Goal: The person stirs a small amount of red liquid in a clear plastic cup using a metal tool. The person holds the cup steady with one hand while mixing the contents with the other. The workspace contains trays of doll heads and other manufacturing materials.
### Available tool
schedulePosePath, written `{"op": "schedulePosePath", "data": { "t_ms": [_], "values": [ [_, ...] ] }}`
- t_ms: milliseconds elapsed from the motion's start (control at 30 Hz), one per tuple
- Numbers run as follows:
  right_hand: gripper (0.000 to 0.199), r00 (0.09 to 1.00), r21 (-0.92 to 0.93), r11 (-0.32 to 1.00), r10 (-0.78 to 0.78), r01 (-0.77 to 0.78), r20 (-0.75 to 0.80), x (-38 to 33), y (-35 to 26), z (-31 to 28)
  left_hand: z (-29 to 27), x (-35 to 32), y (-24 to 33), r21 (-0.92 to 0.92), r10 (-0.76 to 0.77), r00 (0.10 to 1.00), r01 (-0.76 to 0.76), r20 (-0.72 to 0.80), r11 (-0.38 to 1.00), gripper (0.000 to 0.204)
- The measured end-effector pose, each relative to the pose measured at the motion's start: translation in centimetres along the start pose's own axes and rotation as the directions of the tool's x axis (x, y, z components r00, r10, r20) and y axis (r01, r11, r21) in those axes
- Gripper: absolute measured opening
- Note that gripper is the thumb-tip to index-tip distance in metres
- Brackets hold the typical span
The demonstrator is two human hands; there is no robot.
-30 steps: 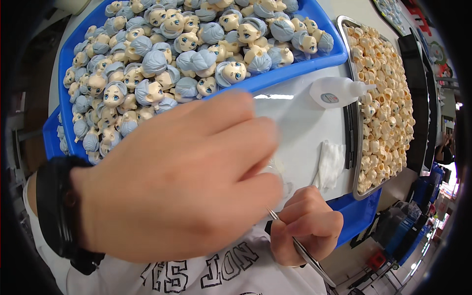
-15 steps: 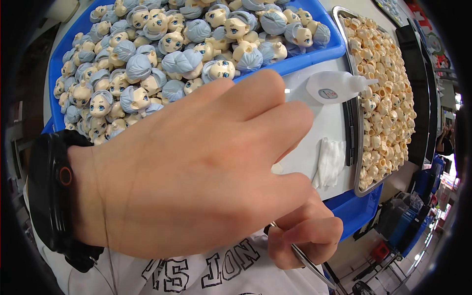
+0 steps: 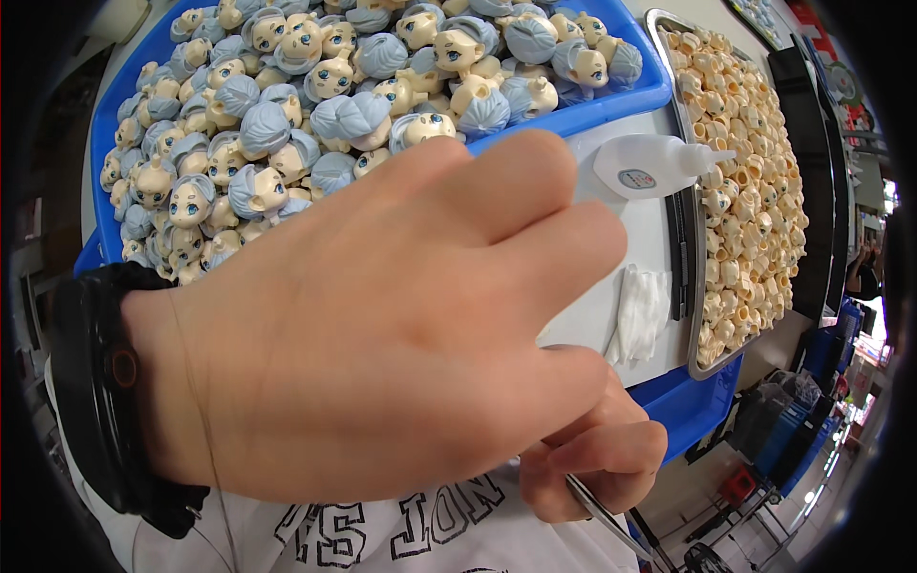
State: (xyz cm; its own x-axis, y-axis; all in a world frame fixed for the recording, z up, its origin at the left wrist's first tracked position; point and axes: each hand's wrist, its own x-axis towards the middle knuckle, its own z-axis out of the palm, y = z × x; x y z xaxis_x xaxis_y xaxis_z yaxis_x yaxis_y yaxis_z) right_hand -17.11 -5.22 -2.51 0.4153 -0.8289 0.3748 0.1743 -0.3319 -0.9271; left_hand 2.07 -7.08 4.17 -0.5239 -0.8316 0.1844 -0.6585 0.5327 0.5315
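My left hand (image 3: 382, 334), a black watch (image 3: 95, 392) on its wrist, fills the middle of the view, back toward me. Its fingers are curled in; whatever they hold is hidden behind the hand. Just below and right of it, my right hand (image 3: 611, 454) has its fingers closed around a slim metal tool (image 3: 604, 516), whose shaft slants down to the lower right. The tool's working end is covered by my left hand. Beyond the hands, a blue tray (image 3: 611, 107) is heaped with doll heads (image 3: 263, 127) that have pale blue hair and painted faces.
On the right, a metal tray (image 3: 695, 329) holds many small beige hollow parts (image 3: 745, 210). A white squeeze bottle (image 3: 640, 164) lies on the white table, its nozzle toward that tray. Nearer are a folded white cloth (image 3: 638, 315) and another blue tray (image 3: 693, 411) below the table edge.
My left hand has shifted slightly, its knuckles a little farther right. The right hand stays almost in place, and the metal tool's upper end is now more covered.
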Motion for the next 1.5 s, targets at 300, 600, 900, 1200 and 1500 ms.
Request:
{"op": "schedulePosePath", "data": {
  "t_ms": [300, 600, 900, 1200, 1500],
  "values": [
    [0.028, 0.983, -0.185, 0.982, 0.015, 0.02, 0.183, 1.7, -1.7, -0.8, 0.6, -0.2, 0.6, 0.098, 0.046, 0.99, -0.033, -0.131, 0.995, 0.023],
    [0.033, 0.986, -0.161, 0.975, -0.138, 0.152, 0.095, 1.2, -0.9, -0.3, 0.8, -0.2, 0.7, 0.104, 0.041, 0.985, -0.024, -0.166, 0.994, 0.023],
    [0.03, 0.976, -0.213, 0.96, -0.151, 0.183, 0.155, 1.3, -1.3, -0.6, 1.0, -0.3, 0.6, 0.164, 0.082, 0.979, -0.052, -0.185, 0.985, 0.021],
    [0.023, 0.981, -0.068, 0.98, -0.18, 0.185, 0.072, 1.0, -1.3, -0.2, 0.9, -0.2, 0.7, 0.156, 0.075, 0.976, -0.043, -0.204, 0.987, 0.021],
    [0.045, 0.999, 0.105, 0.994, -0.002, -0.003, 0.05, -0.6, -1.4, -0.9, 0.8, -0.2, 0.6, 0.127, 0.073, 0.977, -0.048, -0.2, 0.991, 0.022]
  ]
}}
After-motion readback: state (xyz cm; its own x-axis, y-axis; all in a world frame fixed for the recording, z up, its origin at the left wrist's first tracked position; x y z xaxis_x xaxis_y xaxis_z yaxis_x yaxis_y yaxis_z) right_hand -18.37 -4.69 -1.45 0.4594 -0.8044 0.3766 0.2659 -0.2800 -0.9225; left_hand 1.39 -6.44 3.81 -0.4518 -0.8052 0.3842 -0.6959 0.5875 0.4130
